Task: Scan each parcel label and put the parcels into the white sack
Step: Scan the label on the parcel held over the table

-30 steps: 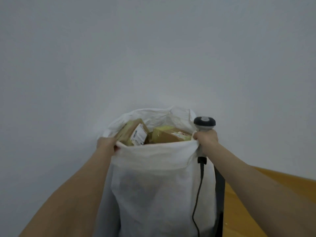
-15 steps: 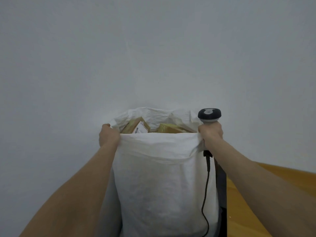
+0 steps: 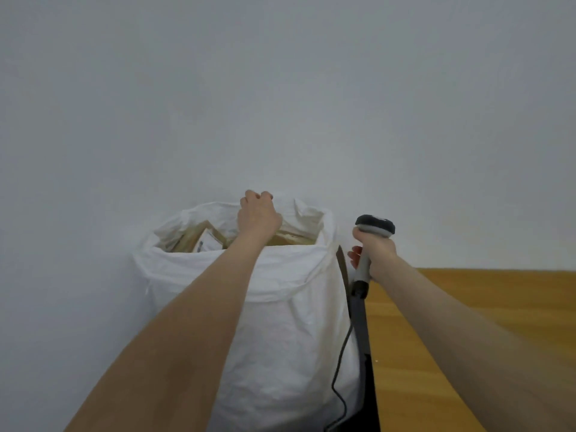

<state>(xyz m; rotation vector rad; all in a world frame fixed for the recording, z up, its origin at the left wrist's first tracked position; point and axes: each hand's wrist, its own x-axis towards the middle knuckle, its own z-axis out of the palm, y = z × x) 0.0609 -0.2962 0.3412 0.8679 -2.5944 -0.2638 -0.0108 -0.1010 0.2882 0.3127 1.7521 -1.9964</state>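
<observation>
At the sack's far rim, my left grip [image 3: 258, 213] is now curled round a fold of the white sack [image 3: 280, 338]. Half a second ago it pinched the near left corner. The right grip [image 3: 375, 255] has let go of the near rim and clasps only the scanner [image 3: 375, 226], upright, just beside the sack above the desk [image 3: 467, 307] edge, with its cable [image 3: 339, 369] hanging down. The parcels [image 3: 204, 240] lie inside near the top, and one label shows. I judge the loading is about finished, and that the work has gone from lifting the sack to gathering its mouth.
</observation>
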